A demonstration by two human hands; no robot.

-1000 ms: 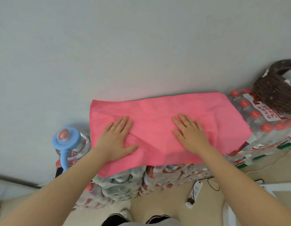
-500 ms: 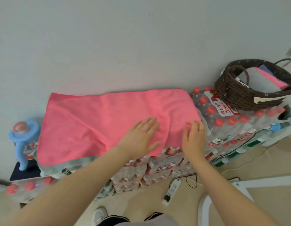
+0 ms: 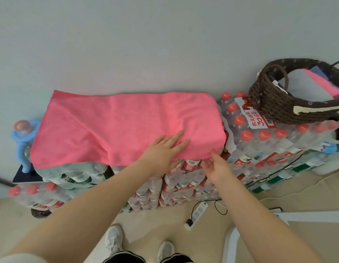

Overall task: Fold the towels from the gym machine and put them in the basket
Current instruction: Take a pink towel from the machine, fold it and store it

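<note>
Both hands have shifted to the towel's (image 3: pixel 127 126) end nearest the basket (image 3: pixel 275 109). Left hand (image 3: pixel 161 150) presses flat, released; right hand (image 3: pixel 216 168) at the towel's near corner, grip indeterminate. Risk: overhanging edge slides off the bottle packs (image 3: pixel 260 141) when lifted.

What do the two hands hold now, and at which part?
The left hand lies flat on the pink towel, gripping nothing. The right hand is at its near right corner; whether it grips cannot be told.
</note>
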